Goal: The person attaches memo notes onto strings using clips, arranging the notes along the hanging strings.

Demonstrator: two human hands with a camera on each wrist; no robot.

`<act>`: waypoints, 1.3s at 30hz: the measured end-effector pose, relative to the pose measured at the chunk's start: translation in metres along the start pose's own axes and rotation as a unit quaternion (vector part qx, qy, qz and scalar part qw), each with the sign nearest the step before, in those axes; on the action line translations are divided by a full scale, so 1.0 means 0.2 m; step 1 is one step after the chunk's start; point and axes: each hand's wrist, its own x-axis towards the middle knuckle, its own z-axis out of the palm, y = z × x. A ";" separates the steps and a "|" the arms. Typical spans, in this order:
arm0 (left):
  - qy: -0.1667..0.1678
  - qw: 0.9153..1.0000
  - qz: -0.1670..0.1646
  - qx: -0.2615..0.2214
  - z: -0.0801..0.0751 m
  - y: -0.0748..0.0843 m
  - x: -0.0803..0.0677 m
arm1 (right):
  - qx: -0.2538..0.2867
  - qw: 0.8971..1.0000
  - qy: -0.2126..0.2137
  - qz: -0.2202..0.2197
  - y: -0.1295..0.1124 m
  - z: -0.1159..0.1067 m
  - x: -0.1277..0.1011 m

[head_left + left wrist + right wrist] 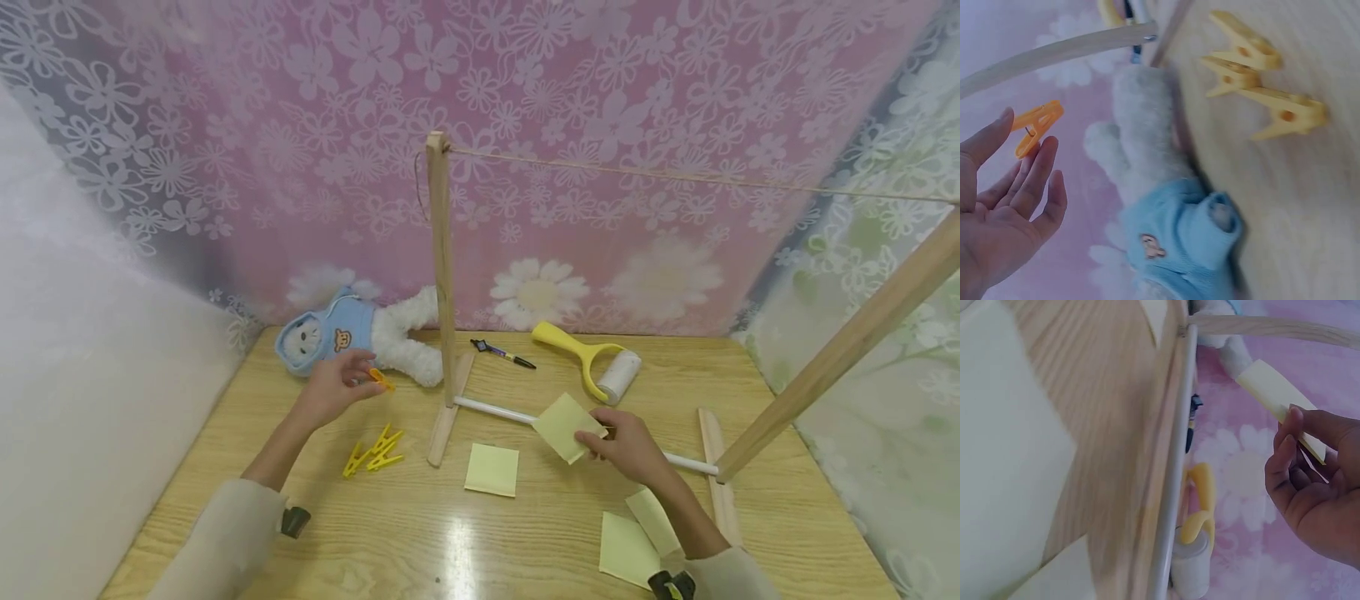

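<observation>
Our left hand (332, 387) pinches an orange clothespin (381, 379) just beside the stuffed toy (356, 335); our right hand (627, 445) grips a yellow paper (564, 425), farther from the toy.

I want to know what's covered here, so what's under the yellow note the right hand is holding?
The sticky note pinched by the right hand hides part of the white rod and some table. Anything else beneath cannot be seen.

I'm at a small staged set rather than a lived-in room — a wood-grain desk (787, 517) boxed in by floral curtains (570, 125). A miniature wooden drying rack (442, 275) with string (675, 177) and a plush toy (352, 333) sit before me — props.
</observation>
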 end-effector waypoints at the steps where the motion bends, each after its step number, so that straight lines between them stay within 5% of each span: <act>1: 0.002 1.000 -0.003 -0.010 -0.01 0.02 0.01 | 0.004 1.000 0.009 -0.004 -0.03 0.00 0.00; 10: 0.030 0.998 0.056 -0.026 -0.13 0.23 0.06 | 0.111 0.991 0.067 -0.023 -0.30 -0.04 0.05; 15: 0.039 0.994 0.104 -0.019 -0.21 0.40 0.09 | 0.168 0.979 0.106 -0.044 -0.39 -0.06 0.11; 19: 0.041 0.990 0.122 -0.061 -0.27 0.56 0.10 | 0.210 0.969 0.122 -0.038 -0.44 -0.06 0.17; 25: 0.042 0.973 0.181 -0.138 -0.34 0.79 0.12 | 0.260 0.954 0.143 -0.048 -0.49 -0.07 0.28; 31: 0.022 0.966 0.223 -0.129 -0.39 1.05 0.10 | 0.347 0.922 0.142 -0.099 -0.62 -0.10 0.36; 39: 0.042 0.948 0.283 -0.137 -0.42 1.37 0.14 | 0.362 0.906 0.153 -0.156 -0.80 -0.13 0.47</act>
